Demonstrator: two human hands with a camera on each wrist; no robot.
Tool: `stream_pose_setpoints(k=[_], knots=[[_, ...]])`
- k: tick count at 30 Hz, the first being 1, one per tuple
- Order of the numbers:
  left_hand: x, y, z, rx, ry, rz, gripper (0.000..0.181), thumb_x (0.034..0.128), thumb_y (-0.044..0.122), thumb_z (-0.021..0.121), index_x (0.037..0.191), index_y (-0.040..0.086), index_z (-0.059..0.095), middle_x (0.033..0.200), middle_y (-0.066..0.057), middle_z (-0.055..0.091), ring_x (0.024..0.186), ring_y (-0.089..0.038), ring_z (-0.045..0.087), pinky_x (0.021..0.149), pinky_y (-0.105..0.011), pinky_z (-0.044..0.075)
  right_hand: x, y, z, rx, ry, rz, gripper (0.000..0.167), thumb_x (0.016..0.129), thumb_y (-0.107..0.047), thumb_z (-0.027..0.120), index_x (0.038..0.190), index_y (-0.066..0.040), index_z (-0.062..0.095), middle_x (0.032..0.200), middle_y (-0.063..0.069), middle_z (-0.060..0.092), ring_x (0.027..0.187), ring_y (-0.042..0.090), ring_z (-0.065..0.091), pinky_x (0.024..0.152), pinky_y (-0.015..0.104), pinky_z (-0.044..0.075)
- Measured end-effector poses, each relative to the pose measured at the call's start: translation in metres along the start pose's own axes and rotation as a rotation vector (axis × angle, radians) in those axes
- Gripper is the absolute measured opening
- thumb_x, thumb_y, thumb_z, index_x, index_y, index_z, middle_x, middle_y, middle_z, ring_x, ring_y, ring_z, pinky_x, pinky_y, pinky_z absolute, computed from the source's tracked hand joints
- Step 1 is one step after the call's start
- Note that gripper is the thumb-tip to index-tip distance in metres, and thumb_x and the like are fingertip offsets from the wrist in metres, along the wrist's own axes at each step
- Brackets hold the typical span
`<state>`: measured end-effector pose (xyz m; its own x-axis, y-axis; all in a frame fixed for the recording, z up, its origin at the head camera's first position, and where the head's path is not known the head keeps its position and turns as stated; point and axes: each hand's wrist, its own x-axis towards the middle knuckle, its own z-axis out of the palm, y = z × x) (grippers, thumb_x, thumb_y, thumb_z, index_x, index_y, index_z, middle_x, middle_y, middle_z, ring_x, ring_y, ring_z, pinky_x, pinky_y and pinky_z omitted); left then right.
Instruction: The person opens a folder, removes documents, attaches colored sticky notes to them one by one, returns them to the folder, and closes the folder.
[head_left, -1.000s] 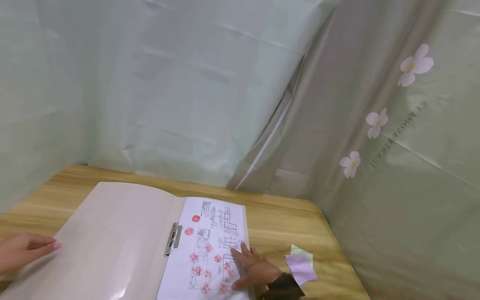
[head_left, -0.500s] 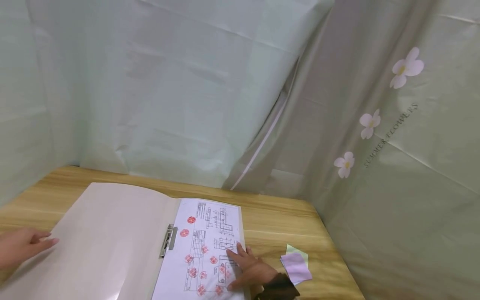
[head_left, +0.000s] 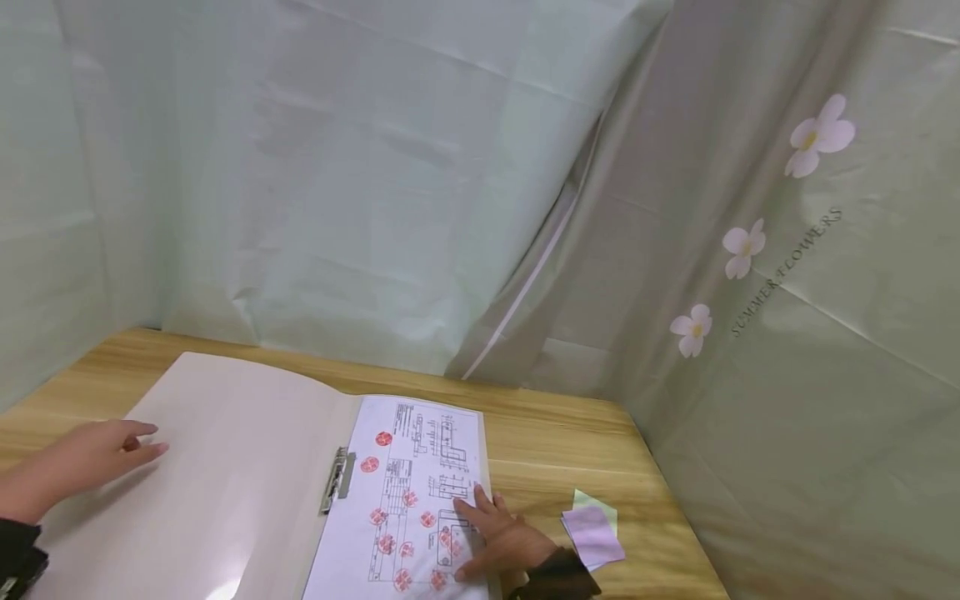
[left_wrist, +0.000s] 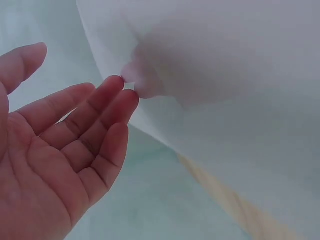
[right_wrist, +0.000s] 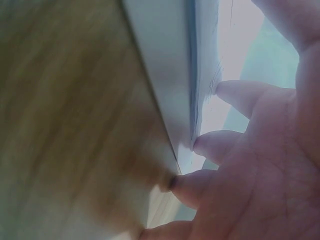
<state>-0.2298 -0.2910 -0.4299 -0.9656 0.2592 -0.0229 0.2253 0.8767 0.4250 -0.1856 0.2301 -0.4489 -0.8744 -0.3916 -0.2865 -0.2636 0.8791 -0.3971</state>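
An open folder with a pale cover [head_left: 217, 467] lies on the table, its metal clip [head_left: 337, 482] by the spine. Printed sheets [head_left: 375, 492] with line drawings and red round stamps fill its right side. My left hand [head_left: 93, 458] is at the left part of the cover; in the left wrist view the fingertips of that hand [left_wrist: 75, 135] touch the glossy cover [left_wrist: 225, 90], fingers extended. With fingers spread, my right hand [head_left: 506, 537] rests on the sheets' right edge; the right wrist view shows its fingertips [right_wrist: 250, 160] along the stack's edge [right_wrist: 192, 90].
Purple [head_left: 594, 533] and green [head_left: 604, 505] paper notes lie on the wooden table [head_left: 555, 442] to the right of the folder. Pale curtains [head_left: 360, 183] stand behind the table, and a flowered one [head_left: 825, 400] hangs on the right.
My left hand has moved rightward and away from me over the cover, with more of the forearm and dark sleeve in view. My right hand stays on the sheets. The head view has shifted slightly.
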Motion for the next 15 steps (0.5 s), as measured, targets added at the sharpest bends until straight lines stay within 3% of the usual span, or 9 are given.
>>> stream_pose_setpoints(k=[7,15], knots=[[0.017,0.028,0.001,-0.063,0.003,0.071,0.045,0.0851,0.019,0.061,0.104,-0.02,0.052,0.079,-0.009,0.056,0.069,-0.022,0.049,0.06,-0.038,0.045,-0.003,-0.002,-0.002,-0.009,0.012,-0.023,0.089,0.064,-0.039,0.079,0.14,-0.025,0.035,0.145,0.017,0.018,0.128,0.043,0.013,0.092,0.064,0.018],[0.032,0.065,0.008,-0.11,0.102,0.17,0.041,0.0841,0.013,0.062,0.107,-0.02,0.052,0.079,-0.006,0.057,0.07,-0.02,0.053,0.057,-0.034,0.045,-0.001,0.001,0.0,-0.014,0.009,-0.029,0.089,0.064,-0.041,0.078,0.14,-0.029,0.034,0.146,0.015,0.018,0.129,0.041,0.013,0.092,0.066,0.017]])
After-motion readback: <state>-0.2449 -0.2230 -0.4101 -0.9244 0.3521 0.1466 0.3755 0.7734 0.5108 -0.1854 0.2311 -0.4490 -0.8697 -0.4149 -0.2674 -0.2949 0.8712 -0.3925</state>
